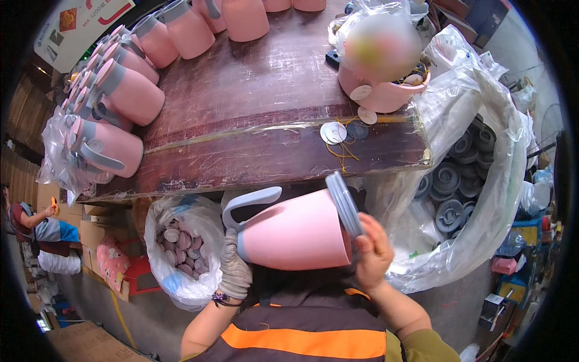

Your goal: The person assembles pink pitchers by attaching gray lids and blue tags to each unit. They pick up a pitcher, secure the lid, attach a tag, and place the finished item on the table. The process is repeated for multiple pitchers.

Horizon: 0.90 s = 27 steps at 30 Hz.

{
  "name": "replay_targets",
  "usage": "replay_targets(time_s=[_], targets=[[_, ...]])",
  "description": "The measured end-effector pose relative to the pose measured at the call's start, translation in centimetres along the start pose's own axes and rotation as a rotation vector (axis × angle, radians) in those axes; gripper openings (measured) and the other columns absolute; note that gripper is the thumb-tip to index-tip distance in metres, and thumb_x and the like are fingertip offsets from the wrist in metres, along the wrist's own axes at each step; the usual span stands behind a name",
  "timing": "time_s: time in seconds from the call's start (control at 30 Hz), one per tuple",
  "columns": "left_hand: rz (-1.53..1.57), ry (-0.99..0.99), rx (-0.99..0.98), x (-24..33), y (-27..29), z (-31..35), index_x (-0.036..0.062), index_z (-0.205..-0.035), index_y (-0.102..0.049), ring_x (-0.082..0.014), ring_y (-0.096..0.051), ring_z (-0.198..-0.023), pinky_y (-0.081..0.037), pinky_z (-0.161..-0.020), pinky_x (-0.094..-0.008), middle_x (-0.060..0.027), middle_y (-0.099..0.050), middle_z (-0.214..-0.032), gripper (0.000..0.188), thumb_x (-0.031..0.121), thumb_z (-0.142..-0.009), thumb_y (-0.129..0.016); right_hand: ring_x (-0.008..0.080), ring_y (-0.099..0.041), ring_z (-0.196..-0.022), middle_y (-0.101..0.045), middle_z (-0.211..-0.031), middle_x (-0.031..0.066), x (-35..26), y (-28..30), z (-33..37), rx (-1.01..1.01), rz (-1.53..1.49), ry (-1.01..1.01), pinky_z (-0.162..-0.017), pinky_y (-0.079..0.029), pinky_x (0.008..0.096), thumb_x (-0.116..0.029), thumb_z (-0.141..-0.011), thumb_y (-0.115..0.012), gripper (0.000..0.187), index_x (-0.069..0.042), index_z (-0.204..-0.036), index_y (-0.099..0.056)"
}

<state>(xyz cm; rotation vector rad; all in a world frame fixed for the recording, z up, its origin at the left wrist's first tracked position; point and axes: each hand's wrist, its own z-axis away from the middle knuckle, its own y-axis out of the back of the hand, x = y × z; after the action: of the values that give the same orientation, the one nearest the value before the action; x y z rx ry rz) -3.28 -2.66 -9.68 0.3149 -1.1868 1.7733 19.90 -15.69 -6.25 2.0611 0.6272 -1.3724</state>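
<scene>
A pink jug [295, 235] with a grey collar and grey handle lies sideways in front of me, its wide end to the right. My left hand [234, 265], in a grey knit glove, is closed round its grey collar end beneath the handle. Bare, my right hand [373, 250] pinches a round grey cap [345, 204] at the jug's wide end. The cap sits tilted, its upper edge reaching above the jug; whether it touches all round cannot be seen.
Several pink jugs [129, 96] stand along the left and back of the wooden table [253, 90]. A pink tub [383, 90] and round tags [333, 133] are at its right. Bags of small round pieces [181, 247] and grey caps [449, 181] flank me. A person [39, 220] is far left.
</scene>
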Motion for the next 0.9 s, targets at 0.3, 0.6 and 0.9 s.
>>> replay_targets(time_s=[0.3,0.6,0.9], targets=[[0.13,0.239,0.055,-0.2,1.6,-0.7,0.004,-0.121,-0.052,-0.025,-0.061,-0.102,-0.049,-0.092,-0.0385,-0.0102,-0.062,-0.113,0.043,0.033,-0.091,-0.061,0.032,-0.059,-0.101,-0.065,-0.105,0.016,-0.2,0.1,1.4,-0.153,-0.09,0.26,-0.09,-0.046,0.0393,-0.02,-0.086,-0.067,0.025,0.002,-0.098,-0.067],[-0.923,-0.862,-0.119,8.4,-6.0,1.4,-0.0074,-0.129,-0.045,-0.0168,-0.056,-0.1,-0.044,-0.088,-0.0287,-0.0082,-0.058,-0.115,0.074,0.056,-0.091,-0.05,0.0214,-0.05,-0.112,-0.053,-0.124,0.0132,0.9,-0.3,-0.5,-0.226,-0.569,-0.367,-0.097,-0.039,0.0341,-0.018,-0.094,-0.056,0.034,0.005,-0.118,-0.059],[-0.554,-0.462,-0.105,6.7,-4.5,1.1,-0.0009,-0.126,-0.05,-0.0173,-0.054,-0.11,-0.042,-0.097,-0.0314,-0.0058,-0.056,-0.12,0.048,0.033,-0.093,-0.058,0.0186,-0.051,-0.112,-0.052,-0.121,0.0098,1.1,1.0,-4.1,-0.623,-0.354,-0.484,-0.084,-0.047,0.0314,-0.016,-0.081,-0.065,0.052,-0.006,-0.13,-0.048]])
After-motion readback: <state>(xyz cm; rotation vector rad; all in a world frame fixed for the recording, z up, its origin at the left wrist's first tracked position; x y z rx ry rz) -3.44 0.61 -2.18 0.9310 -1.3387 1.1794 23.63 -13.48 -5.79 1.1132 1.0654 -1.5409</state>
